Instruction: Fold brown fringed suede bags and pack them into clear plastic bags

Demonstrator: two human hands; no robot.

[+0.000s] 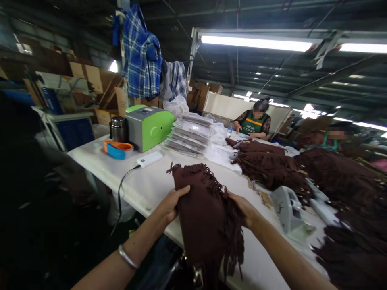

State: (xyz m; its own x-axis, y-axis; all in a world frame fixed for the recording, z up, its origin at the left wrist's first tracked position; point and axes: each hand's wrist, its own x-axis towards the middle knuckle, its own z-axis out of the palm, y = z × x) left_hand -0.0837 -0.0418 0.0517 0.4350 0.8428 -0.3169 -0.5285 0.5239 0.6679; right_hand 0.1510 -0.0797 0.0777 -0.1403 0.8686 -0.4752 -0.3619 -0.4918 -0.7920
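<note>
Clock centred on the fringed brown piece [201, 217], held over the near edge of the white bench [142, 183]. At ten o'clock: lidded steel flask [118, 128], inside not visible; in front of it, an orange-and-blue ring [116, 151]; nearer, a cabled white device [150, 159]. At eleven: green-and-grey machine [159, 129]. Between nine and ten: left hand [173, 203], with grip closed on the piece's left side, thumb on top, fingers mostly behind. Toward twelve: stacked clear packets [190, 135], seemingly with flat greyish contents; judged already wrapped. At centre: the piece itself, unwrapped, with metal fittings [198, 276] at the lower end; judged mid-handling, not yet laid down. At three: right hand [243, 209], with grip closed on the fringed side, fingertips lost to view. At one: co-worker [256, 123] across the bench. At two: heap of brown fringed pieces [269, 161], loose, no wrapping seen; judged not yet dealt with. Farther out at three: grey tape dispenser [286, 209], loading not clear.
</note>
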